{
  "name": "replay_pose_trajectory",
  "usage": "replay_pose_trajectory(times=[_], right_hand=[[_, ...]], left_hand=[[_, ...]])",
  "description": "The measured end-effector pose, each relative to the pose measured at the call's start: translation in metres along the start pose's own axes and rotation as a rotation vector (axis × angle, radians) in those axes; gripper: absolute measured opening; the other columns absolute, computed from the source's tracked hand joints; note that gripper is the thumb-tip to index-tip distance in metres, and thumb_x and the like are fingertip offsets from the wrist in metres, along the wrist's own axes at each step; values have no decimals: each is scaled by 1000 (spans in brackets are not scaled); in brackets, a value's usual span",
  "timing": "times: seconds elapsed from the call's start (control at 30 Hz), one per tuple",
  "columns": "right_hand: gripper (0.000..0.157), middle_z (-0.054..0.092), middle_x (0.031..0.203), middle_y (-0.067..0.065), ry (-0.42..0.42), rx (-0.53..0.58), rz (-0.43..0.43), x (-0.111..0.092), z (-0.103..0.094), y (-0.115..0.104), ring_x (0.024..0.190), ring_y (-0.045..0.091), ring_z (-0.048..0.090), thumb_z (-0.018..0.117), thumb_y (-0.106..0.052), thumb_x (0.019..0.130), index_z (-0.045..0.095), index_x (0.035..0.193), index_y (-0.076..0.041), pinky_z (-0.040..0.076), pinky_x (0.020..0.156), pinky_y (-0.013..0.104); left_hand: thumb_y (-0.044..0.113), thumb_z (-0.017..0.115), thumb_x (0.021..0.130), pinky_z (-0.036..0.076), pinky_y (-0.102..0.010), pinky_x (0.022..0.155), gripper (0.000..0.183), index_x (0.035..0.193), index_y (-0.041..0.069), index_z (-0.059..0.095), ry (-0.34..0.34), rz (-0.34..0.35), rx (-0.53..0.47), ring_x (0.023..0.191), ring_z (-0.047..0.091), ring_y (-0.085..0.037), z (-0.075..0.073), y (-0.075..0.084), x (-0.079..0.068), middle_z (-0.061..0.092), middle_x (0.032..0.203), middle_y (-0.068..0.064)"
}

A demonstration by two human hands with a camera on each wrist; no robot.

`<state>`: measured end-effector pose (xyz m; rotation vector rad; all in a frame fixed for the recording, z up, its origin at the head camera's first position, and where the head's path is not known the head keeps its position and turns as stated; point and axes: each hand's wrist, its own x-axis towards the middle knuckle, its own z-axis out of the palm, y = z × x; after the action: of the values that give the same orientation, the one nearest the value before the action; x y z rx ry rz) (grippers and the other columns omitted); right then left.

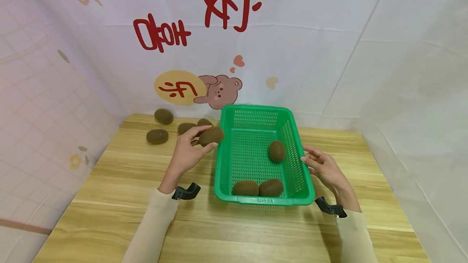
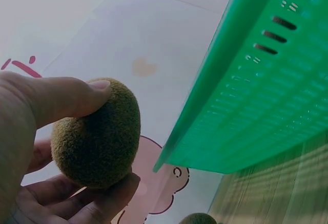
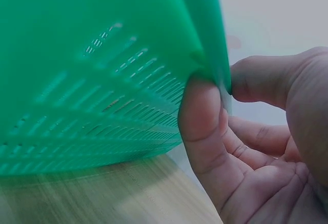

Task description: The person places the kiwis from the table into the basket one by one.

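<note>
My left hand (image 1: 187, 149) pinches a brown fuzzy kiwi (image 1: 211, 136) between thumb and fingers, just outside the left rim of the green plastic basket (image 1: 219, 165). The left wrist view shows this kiwi (image 2: 97, 137) up close, apart from the basket wall (image 2: 220, 111). On the basket's right side, my right hand (image 1: 324, 168) grips the rim, thumb on top and fingers beneath, as the right wrist view shows at the rim (image 3: 218, 44). Inside the basket lie one kiwi (image 1: 276, 151) toward the right and two more, a kiwi (image 1: 245, 188) and a kiwi (image 1: 271, 188), along the near wall.
Left of the basket on the wooden table (image 1: 109, 198) lie several kiwis: one at the back (image 1: 163, 116), one nearer (image 1: 157, 136), and others partly behind my left hand, such as this kiwi (image 1: 185, 128). A printed white cloth (image 1: 292, 52) hangs behind the table.
</note>
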<state>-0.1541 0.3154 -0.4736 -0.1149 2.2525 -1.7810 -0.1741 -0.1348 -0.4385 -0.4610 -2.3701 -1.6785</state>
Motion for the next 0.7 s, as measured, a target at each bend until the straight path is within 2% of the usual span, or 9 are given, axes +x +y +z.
replay_pose_trajectory(times=[0.23,0.4,0.7], right_hand=[[72,57,107,-3,14,-35,4,0,-1,1,89,7,53,64,-34,103,31,161,-8,53,75,22],[72,57,106,-3,17,-23,3,0,-1,2,89,6,54,64,-34,102,32,161,-8,54,76,22],[72,57,106,-2,8,-25,0,1,-1,2,90,7,55,64,-35,102,32,161,-8,55,80,23]], left_hand=[[22,84,87,57,-30,90,50,134,20,67,-30,23,34,110,63,-18,3,8,2,67,126,-3],[22,84,87,58,-39,93,52,136,16,66,-64,64,43,109,65,-20,8,15,5,68,126,-3],[20,85,87,59,-36,92,53,136,15,66,-120,93,54,109,66,-18,20,24,8,69,126,-3]])
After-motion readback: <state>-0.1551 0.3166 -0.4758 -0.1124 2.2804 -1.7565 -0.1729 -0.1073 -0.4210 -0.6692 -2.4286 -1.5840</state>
